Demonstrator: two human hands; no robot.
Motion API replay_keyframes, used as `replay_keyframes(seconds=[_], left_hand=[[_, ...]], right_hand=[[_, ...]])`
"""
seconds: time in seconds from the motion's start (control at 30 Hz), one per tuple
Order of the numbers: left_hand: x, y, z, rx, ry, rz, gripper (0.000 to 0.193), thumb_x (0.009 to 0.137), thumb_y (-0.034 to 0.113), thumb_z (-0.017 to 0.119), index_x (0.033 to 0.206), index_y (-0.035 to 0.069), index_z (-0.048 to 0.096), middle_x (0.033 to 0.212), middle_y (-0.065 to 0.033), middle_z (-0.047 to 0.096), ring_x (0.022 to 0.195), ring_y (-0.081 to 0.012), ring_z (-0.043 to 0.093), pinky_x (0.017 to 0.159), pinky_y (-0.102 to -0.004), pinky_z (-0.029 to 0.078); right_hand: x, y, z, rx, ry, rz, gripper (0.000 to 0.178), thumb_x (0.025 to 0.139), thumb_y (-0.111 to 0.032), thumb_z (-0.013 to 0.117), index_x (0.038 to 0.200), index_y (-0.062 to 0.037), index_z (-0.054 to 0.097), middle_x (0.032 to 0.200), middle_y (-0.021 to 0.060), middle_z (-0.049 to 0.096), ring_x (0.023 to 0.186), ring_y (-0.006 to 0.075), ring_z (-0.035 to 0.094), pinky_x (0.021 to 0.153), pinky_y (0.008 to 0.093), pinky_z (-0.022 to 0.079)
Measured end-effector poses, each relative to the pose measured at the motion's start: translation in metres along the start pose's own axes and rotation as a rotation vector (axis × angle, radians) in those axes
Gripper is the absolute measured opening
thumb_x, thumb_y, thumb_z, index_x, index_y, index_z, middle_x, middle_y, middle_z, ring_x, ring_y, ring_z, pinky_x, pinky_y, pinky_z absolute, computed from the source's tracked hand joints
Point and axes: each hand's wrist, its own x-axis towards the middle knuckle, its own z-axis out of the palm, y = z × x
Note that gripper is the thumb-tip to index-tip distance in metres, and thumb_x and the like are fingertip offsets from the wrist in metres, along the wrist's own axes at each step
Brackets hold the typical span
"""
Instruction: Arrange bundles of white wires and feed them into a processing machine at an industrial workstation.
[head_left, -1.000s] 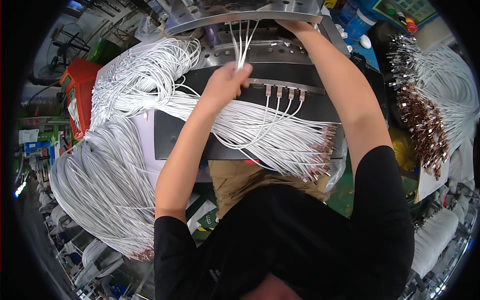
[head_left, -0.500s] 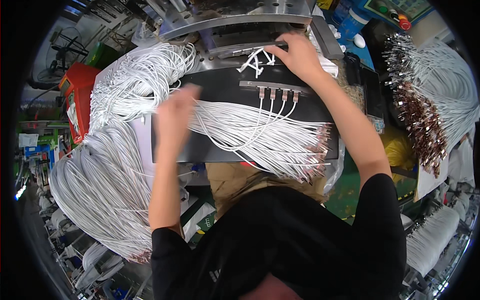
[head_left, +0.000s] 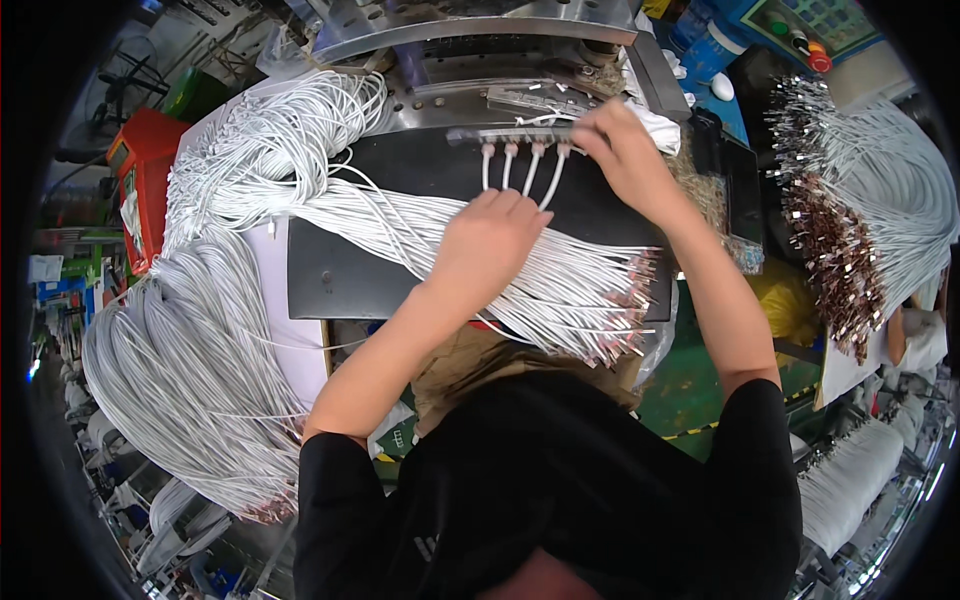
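Note:
A metal strip (head_left: 500, 135) lies across the far part of the black work surface, blurred by motion. Several white cables (head_left: 527, 174) hang from it by their copper-coloured ends. Curled round these cables, below the strip, is my left hand (head_left: 487, 243). My right hand (head_left: 630, 160) pinches the strip's right end, its fingertips partly blurred. Beneath my left hand spreads a large bundle of white cables (head_left: 570, 280), copper tips pointing right. Just past the strip, at the edge of the metal machine bed (head_left: 440, 105), sits a slotted metal fixture (head_left: 540, 102).
A coiled heap of white cables (head_left: 270, 140) is at far left, with a longer grey-white bundle (head_left: 190, 370) nearer. Beyond my hands stands a metal machine (head_left: 470, 35). To the right hang brown-tipped cables (head_left: 840, 250). A red box (head_left: 145, 175) stands at left.
My left hand has come right from the heap onto the strip's cables. My right hand has left the white scraps for the strip's right end. The strip has shifted left and away from me.

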Motion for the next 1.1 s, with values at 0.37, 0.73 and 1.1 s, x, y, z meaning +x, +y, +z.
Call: replay_keyframes(seconds=[0.37, 0.73, 1.1], left_hand=[[0.100, -0.078, 0.011, 0.082, 0.187, -0.135, 0.034, 0.094, 0.032, 0.062, 0.076, 0.004, 0.066, 0.074, -0.0165, 0.065, 0.072, -0.0357, 0.065, 0.066, -0.0448, 0.052], [0.121, -0.114, -0.003, -0.104, -0.007, -0.470, 0.030, 0.094, 0.032, 0.057, 0.099, 0.008, 0.074, 0.085, -0.0157, 0.072, 0.086, -0.0379, 0.069, 0.084, -0.0479, 0.054], [0.123, -0.152, 0.033, 0.508, 0.418, -0.196, 0.046, 0.084, 0.021, 0.059, 0.124, -0.002, 0.062, 0.128, -0.0258, 0.062, 0.125, -0.0322, 0.057, 0.111, -0.0425, 0.036]], right_hand=[[0.185, 0.102, 0.056, -0.019, 0.464, 0.128, 0.023, 0.088, -0.030, 0.070, 0.090, -0.0070, 0.068, 0.075, 0.0091, 0.066, 0.066, 0.0206, 0.063, 0.059, 0.0359, 0.053], [0.136, 0.051, 0.058, -0.186, 0.262, 0.028, 0.040, 0.097, -0.034, 0.055, 0.119, -0.0018, 0.062, 0.116, 0.0217, 0.065, 0.109, 0.0307, 0.062, 0.096, 0.0433, 0.046], [0.107, -0.029, 0.061, -0.626, 0.373, -0.176, 0.036, 0.097, -0.032, 0.056, 0.120, -0.0066, 0.066, 0.114, 0.0167, 0.067, 0.108, 0.0348, 0.063, 0.092, 0.0442, 0.048]])
